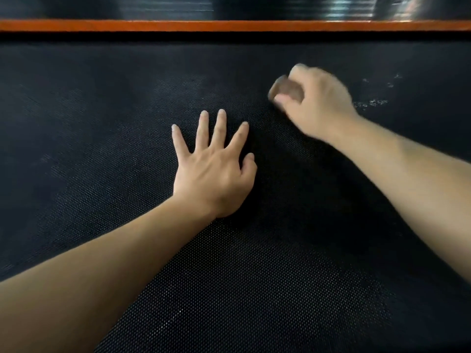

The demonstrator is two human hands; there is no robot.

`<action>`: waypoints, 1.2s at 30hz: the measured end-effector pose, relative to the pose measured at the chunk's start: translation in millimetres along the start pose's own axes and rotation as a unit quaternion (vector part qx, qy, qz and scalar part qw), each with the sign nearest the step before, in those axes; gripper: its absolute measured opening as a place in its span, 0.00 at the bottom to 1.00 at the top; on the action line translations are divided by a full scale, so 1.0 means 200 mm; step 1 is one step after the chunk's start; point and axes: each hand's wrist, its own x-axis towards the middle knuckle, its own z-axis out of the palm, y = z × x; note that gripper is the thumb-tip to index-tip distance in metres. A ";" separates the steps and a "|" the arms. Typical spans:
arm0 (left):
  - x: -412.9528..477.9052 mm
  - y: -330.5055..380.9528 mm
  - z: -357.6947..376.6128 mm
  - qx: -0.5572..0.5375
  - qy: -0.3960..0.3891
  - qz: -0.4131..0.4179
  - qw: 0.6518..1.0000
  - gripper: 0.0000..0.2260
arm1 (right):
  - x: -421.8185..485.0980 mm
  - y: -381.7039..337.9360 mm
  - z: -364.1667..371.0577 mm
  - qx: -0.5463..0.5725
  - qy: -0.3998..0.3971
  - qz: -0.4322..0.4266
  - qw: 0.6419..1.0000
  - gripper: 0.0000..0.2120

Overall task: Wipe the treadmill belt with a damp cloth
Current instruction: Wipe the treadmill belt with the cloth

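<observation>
Orange strip point(229, 26) beyond the belt point(102, 110) — white specks point(372, 103) beside right hand point(316, 98) and cloth point(284, 89)

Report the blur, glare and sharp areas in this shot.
Head view: the right hand and the brownish cloth it grips are motion-blurred; the left hand, flat on the belt, is sharp; glare streaks the glossy surface beyond the orange rail.

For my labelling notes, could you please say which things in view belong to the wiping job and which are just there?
In the job:
treadmill belt
small cloth, gripped by the right hand
left hand, flat on the belt

Just there:
orange strip
ribbed dark surface beyond it
</observation>
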 end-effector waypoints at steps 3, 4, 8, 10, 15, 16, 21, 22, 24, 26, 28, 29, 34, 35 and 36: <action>0.00 0.00 0.00 -0.003 0.005 0.003 1.000 0.28 | 0.16 0.08 0.00 -0.019 0.038 0.113 0.993 0.13; 0.00 0.00 0.00 -0.003 0.005 0.004 1.000 0.28 | 0.15 0.05 0.01 -0.020 0.042 0.108 0.993 0.14; 0.00 0.00 0.00 0.001 0.013 0.000 1.000 0.28 | -0.10 -0.16 0.06 0.053 -0.019 -0.033 0.998 0.13; -0.01 0.00 0.00 -0.001 0.011 0.000 1.000 0.28 | -0.09 -0.15 0.05 0.049 -0.032 -0.061 0.996 0.14; -0.01 0.00 0.01 -0.010 0.017 0.005 1.000 0.28 | 0.28 -0.03 0.05 -0.013 0.041 0.101 0.994 0.15; -0.01 0.00 0.01 -0.010 0.018 0.006 1.000 0.28 | 0.30 -0.06 0.08 -0.017 0.049 0.094 0.994 0.14; 0.00 0.00 0.00 -0.013 0.022 0.006 1.000 0.28 | 0.24 -0.19 0.15 0.022 -0.005 -0.049 0.999 0.14; 0.00 0.00 0.01 -0.014 0.023 0.008 1.000 0.28 | 0.29 -0.16 0.14 0.007 0.003 -0.037 0.999 0.15; -0.01 0.00 0.01 -0.020 0.027 0.009 0.999 0.28 | 0.42 -0.06 0.10 -0.037 0.032 0.034 0.998 0.16; -0.01 -0.01 0.01 -0.026 0.029 0.010 0.999 0.28 | 0.49 0.00 0.10 -0.058 0.057 0.092 0.992 0.18; -0.01 -0.01 0.01 -0.026 0.029 0.012 0.999 0.28 | 0.49 -0.02 0.12 -0.060 0.058 0.063 0.994 0.17; -0.01 -0.01 0.01 -0.025 0.030 0.011 0.999 0.28 | 0.47 -0.05 0.14 -0.048 0.050 0.036 0.997 0.16; -0.01 0.00 0.02 -0.023 0.033 0.008 0.999 0.28 | 0.48 -0.03 0.12 -0.031 0.037 0.012 0.999 0.16; -0.01 0.00 0.02 -0.020 0.032 0.008 0.999 0.28 | 0.50 0.01 0.10 -0.049 0.045 0.035 0.997 0.17; -0.01 0.00 0.02 -0.016 0.032 0.009 0.999 0.28 | 0.51 0.06 0.08 -0.064 0.054 0.065 0.994 0.18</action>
